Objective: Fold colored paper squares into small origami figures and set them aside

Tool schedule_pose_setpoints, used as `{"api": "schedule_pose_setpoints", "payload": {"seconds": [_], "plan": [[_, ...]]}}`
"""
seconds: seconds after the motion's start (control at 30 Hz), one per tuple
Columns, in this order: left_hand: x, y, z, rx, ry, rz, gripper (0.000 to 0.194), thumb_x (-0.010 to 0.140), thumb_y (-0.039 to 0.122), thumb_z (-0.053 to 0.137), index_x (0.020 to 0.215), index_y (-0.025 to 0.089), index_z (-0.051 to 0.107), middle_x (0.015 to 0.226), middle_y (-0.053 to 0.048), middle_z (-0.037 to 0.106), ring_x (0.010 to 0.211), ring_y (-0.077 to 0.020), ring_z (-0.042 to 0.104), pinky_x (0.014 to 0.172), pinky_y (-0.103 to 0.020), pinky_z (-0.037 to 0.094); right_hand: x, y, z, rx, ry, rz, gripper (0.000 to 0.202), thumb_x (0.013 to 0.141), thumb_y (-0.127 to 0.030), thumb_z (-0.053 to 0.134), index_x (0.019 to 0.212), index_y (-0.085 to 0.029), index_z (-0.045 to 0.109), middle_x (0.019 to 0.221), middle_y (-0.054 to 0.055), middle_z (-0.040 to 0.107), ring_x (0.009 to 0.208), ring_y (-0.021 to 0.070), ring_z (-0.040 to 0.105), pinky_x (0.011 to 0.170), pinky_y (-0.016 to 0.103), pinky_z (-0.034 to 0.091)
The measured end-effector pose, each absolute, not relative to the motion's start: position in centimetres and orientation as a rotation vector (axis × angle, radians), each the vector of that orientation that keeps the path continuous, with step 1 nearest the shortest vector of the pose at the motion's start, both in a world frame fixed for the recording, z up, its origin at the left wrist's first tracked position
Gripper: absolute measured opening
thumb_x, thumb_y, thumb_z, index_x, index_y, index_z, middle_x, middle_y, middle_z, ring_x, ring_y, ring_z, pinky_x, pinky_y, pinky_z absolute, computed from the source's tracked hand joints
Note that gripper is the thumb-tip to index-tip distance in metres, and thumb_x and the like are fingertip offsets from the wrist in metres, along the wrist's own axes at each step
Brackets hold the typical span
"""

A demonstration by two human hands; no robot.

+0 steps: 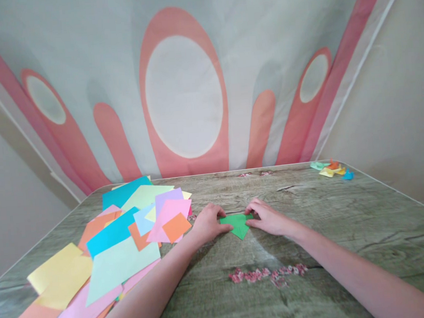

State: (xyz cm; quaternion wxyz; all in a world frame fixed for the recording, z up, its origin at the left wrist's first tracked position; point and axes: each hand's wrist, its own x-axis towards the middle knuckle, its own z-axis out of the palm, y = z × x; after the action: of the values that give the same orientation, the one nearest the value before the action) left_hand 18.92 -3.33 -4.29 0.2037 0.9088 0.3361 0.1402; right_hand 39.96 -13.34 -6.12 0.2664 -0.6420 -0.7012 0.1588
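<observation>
A small piece of green paper, folded to a shape with a point toward me, lies at the middle of the table. My left hand pinches its left corner between thumb and fingers. On the opposite side, my right hand grips the right corner the same way. The paper's top edge runs roughly straight between the two hands. Parts of both corners are hidden under my fingers.
Loose coloured paper sheets spread in an overlapping pile across the table's left side. Several small folded paper figures sit at the far right corner. Pink blossoms decorate the wood-patterned tabletop. A pink-and-grey patterned backdrop rises behind.
</observation>
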Motion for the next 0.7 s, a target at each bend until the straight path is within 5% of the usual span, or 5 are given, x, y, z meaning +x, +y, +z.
{"api": "schedule_pose_setpoints", "payload": {"seconds": [0.33,0.7], "plan": [[19.08,-3.32,-4.41,2.367,0.858,0.362,0.042,0.056,0.036,0.072,0.092,0.018,0.058,0.078,0.002,0.058,0.07,-0.0144,0.054,0.06,-0.023,0.039,39.97,-13.34,-6.45,-1.613,-1.864,0.503,0.035,0.073,-0.021,0.063,0.107,-0.017,0.054,0.1,0.006,0.054,0.093,0.0178,0.052,0.081,0.032,0.043],[19.07,-3.58,-3.54,2.377,0.82,0.296,0.029,0.058,0.034,0.071,0.08,0.017,0.06,0.071,0.003,0.059,0.068,-0.0141,0.054,0.057,-0.021,0.036,40.02,-13.6,-6.29,-1.564,-1.822,0.556,0.041,0.071,-0.021,0.065,0.111,-0.018,0.054,0.096,0.005,0.059,0.088,0.0175,0.055,0.079,0.031,0.045]]}}
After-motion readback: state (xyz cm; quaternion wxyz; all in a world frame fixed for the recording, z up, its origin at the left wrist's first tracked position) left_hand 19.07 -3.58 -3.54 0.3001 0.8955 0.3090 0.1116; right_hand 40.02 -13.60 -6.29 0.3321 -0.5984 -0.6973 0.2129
